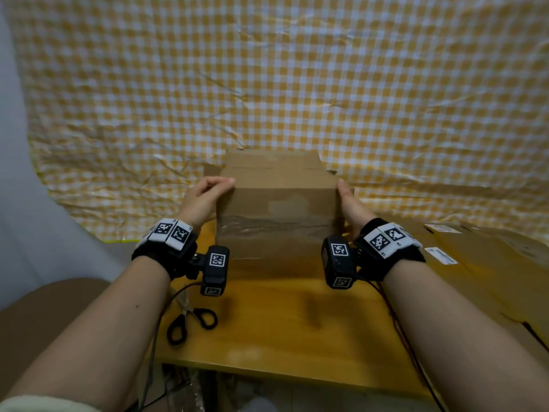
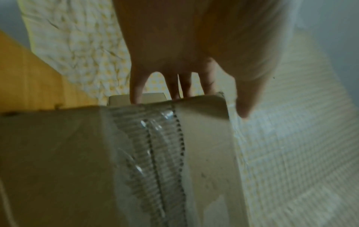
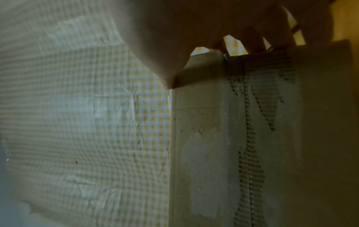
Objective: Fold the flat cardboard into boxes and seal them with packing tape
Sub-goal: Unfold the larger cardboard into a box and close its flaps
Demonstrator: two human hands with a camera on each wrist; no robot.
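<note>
A brown cardboard box (image 1: 279, 203) is held up over the wooden table (image 1: 282, 337), its open flaps at the far side. A strip of clear packing tape (image 1: 267, 228) runs across its near face along the seam (image 2: 151, 145). My left hand (image 1: 219, 182) grips the box's upper left edge, with fingers (image 2: 136, 92) over the far rim and the thumb (image 2: 244, 99) on the other side. My right hand (image 1: 341, 185) grips the upper right edge, its thumb (image 3: 161, 69) lying against the box (image 3: 213, 138).
Black-handled scissors (image 1: 193, 322) lie on the table near its front left edge. Flat cardboard sheets (image 1: 490, 263) are stacked at the right. A yellow checked cloth (image 1: 267, 84) hangs behind. A brown seat (image 1: 44, 298) stands at the lower left.
</note>
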